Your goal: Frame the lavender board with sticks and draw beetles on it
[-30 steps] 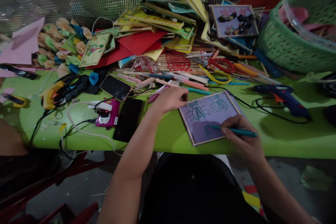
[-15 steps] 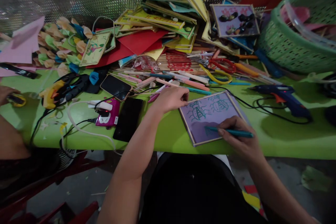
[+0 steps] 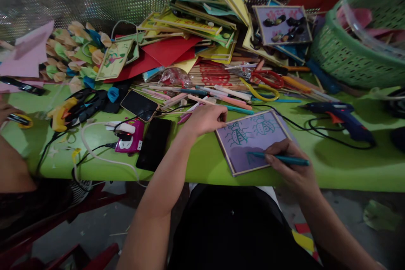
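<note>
My right hand (image 3: 292,164) pinches a teal felt-tip pen (image 3: 289,160), its tip on the lower part of a purple card with a pale stick frame (image 3: 234,160). Two green beetle-like drawings (image 3: 238,133) fill the card's upper half, and a few faint lines show near the pen tip. Curled at the card's top left corner is my left hand (image 3: 209,117), fingers closed against the frame edge; its fingertips are partly in shadow. The card lies flat on the green table (image 3: 202,160).
Left of my forearm lie a black phone (image 3: 154,143), a purple power adapter (image 3: 131,137) and cables. A blue glue gun (image 3: 344,120) rests on the right, near a green basket (image 3: 357,55). Pens, scissors (image 3: 265,88) and stacked framed cards (image 3: 190,25) crowd the back. Another person's hand (image 3: 6,112) is far left.
My right hand and the pen's rear end have shifted slightly right, with the tip still on the card. My left hand stays put. The other person's hand at far left has turned a little.
</note>
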`<action>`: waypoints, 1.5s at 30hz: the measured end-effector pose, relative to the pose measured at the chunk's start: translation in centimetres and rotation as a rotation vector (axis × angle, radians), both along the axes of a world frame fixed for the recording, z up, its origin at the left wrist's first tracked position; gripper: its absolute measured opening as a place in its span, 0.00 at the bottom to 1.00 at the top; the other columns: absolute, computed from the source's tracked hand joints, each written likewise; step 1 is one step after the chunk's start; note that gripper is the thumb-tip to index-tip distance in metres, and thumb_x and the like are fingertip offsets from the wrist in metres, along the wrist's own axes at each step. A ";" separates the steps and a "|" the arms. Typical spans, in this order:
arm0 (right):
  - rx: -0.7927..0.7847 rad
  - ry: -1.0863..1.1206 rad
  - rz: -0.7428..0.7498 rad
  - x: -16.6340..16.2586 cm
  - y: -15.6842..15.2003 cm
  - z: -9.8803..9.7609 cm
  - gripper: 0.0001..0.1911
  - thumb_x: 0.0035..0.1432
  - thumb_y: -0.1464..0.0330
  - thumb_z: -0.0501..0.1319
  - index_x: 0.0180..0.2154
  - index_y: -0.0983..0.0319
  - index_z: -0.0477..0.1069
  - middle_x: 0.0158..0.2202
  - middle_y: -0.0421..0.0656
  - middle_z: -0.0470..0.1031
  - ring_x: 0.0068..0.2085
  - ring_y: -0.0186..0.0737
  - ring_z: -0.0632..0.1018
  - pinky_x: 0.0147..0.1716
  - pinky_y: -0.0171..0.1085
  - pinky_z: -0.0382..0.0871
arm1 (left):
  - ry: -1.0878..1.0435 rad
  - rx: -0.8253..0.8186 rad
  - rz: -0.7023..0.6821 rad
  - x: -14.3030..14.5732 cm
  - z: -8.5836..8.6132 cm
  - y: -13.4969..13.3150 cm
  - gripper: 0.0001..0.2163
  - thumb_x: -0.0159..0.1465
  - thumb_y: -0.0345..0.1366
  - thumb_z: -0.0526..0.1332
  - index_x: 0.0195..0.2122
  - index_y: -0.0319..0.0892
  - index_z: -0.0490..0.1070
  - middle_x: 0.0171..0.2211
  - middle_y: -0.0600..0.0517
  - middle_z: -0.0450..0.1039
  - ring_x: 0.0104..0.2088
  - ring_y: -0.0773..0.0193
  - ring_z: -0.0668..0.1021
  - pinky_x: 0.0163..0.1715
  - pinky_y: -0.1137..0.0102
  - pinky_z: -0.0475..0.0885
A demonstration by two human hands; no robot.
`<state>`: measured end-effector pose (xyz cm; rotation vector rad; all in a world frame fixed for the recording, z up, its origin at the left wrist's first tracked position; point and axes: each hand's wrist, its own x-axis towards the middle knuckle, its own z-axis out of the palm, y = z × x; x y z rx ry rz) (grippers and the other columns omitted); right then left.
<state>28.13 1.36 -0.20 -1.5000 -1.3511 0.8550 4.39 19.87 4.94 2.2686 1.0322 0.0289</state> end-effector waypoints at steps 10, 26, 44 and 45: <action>-0.014 -0.029 0.042 -0.5 0.3 0.8 0.13 0.62 0.55 0.71 0.33 0.55 0.75 0.25 0.39 0.74 0.25 0.38 0.73 0.24 0.38 0.67 | 0.001 0.000 -0.005 0.0 0.2 0.0 0.03 0.63 0.33 0.68 0.37 0.43 0.78 0.37 0.50 0.82 0.37 0.60 0.79 0.35 0.67 0.65; -0.007 -0.056 0.060 -0.6 0.2 0.7 0.11 0.62 0.58 0.71 0.33 0.56 0.74 0.25 0.38 0.73 0.25 0.38 0.72 0.24 0.37 0.66 | 0.011 0.002 -0.003 0.0 0.1 0.0 0.03 0.63 0.32 0.68 0.39 0.42 0.79 0.37 0.50 0.82 0.37 0.60 0.79 0.35 0.68 0.64; -0.035 -0.049 0.119 -0.8 0.4 1.1 0.16 0.61 0.52 0.71 0.32 0.56 0.75 0.27 0.41 0.75 0.26 0.40 0.75 0.25 0.39 0.69 | 0.012 0.015 -0.010 0.0 -0.1 0.1 0.03 0.63 0.33 0.68 0.38 0.42 0.78 0.38 0.50 0.82 0.37 0.60 0.79 0.34 0.68 0.63; -0.040 -0.047 0.124 -0.8 0.4 1.2 0.16 0.61 0.52 0.71 0.31 0.56 0.75 0.26 0.41 0.75 0.26 0.40 0.75 0.25 0.39 0.70 | 0.012 0.013 -0.009 0.0 -0.1 0.1 0.03 0.63 0.33 0.68 0.38 0.43 0.78 0.38 0.50 0.82 0.37 0.60 0.79 0.34 0.67 0.63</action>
